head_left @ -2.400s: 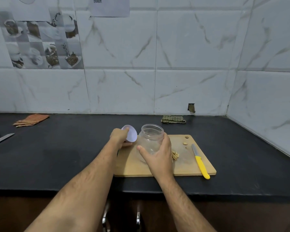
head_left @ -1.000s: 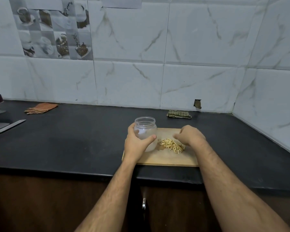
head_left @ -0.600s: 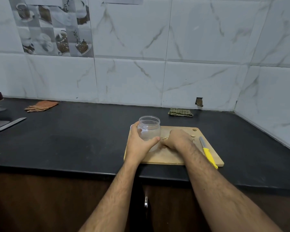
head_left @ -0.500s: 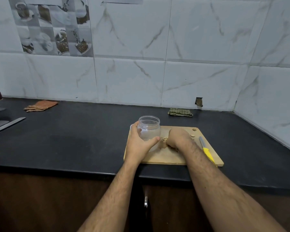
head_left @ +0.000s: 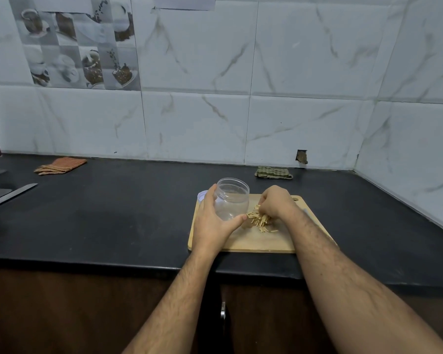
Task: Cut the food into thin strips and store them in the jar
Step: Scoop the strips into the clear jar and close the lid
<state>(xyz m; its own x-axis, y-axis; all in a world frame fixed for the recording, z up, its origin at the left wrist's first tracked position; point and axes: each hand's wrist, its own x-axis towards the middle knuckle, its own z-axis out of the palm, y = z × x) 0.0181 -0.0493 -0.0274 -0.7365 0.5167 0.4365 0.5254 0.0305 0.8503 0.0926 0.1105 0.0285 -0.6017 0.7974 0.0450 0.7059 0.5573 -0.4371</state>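
Observation:
A clear, lidless plastic jar (head_left: 232, 199) stands upright on the left part of a wooden cutting board (head_left: 251, 238). My left hand (head_left: 212, 221) grips the jar from its left and front side, thumb across the front. Pale thin food strips (head_left: 260, 219) lie in a small heap on the board just right of the jar. My right hand (head_left: 275, 204) is curled over the heap and pinches a bunch of strips. The jar's white lid (head_left: 202, 195) peeks out behind my left hand. My right forearm hides the yellow-handled knife.
The board sits near the front edge of a black counter (head_left: 113, 215). A green folded cloth (head_left: 273, 172) lies by the back wall, an orange cloth (head_left: 60, 166) at the back left. A large knife (head_left: 10, 195) lies at the far left.
My right hand has lifted a little and gathered strips, so the heap shows beside the jar again. My left hand keeps its grip on the jar. The camera has barely moved.

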